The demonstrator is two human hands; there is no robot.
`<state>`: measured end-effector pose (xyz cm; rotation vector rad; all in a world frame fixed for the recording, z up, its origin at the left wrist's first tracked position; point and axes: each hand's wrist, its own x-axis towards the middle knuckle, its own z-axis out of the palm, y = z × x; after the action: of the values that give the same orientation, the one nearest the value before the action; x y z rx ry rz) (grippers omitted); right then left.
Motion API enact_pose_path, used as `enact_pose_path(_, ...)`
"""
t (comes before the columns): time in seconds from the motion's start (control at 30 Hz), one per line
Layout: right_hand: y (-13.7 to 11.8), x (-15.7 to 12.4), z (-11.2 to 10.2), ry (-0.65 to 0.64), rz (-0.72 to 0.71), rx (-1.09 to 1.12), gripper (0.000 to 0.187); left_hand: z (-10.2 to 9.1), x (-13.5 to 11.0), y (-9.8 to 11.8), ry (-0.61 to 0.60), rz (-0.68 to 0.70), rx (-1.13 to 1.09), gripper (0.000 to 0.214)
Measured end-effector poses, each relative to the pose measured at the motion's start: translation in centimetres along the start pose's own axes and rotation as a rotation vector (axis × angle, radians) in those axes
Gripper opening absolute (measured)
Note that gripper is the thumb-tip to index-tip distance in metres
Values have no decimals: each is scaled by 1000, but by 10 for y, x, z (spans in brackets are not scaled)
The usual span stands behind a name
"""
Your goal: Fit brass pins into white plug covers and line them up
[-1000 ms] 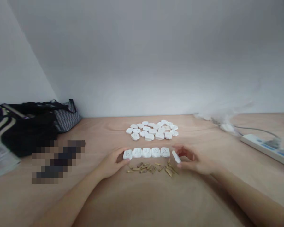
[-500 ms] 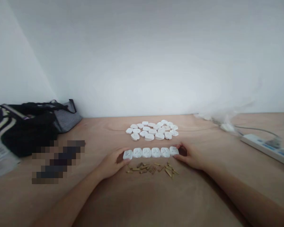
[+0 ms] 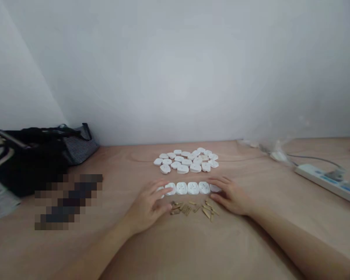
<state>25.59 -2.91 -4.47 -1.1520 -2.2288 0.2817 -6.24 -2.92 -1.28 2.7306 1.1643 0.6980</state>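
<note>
A row of several white plastic socket faces lies on the wooden table, edge to edge. My left hand rests over the row's left end, its fingers spread and hiding part of the first pieces. My right hand sits at the right end, with its fingertips against the last white piece. Small brass pins lie in a loose group just in front of the row, between my hands. Behind the row lies a heap of many more white socket faces.
A black bag and a striped grey pouch sit at the left, by a pixelated, unreadable object and some papers. A white power strip with a cable and clear plastic lies at the right. A white wall rises behind the table.
My left hand has slid right along the row and now covers its left end. My right hand has stayed at the right end. The whole view has shifted slightly.
</note>
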Motion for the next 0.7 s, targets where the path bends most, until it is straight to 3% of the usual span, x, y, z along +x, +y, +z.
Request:
enact_pose_path(0.1, 6, 0, 3, -14, 31, 56, 40, 6, 3, 36, -228, 244, -68, 51)
enact_pose_path(0.23, 13, 1, 5, -17, 35, 133, 42, 14, 13, 72, -416, 375, -113, 57)
enact_pose_path(0.53, 14, 3, 5, -31, 13, 135, 45, 38, 38, 80, -409, 411, -69, 63)
enact_pose_path(0.7, 9, -1, 3, 35, -18, 63, 42, 29, 30, 75, -386, 389, -23, 63)
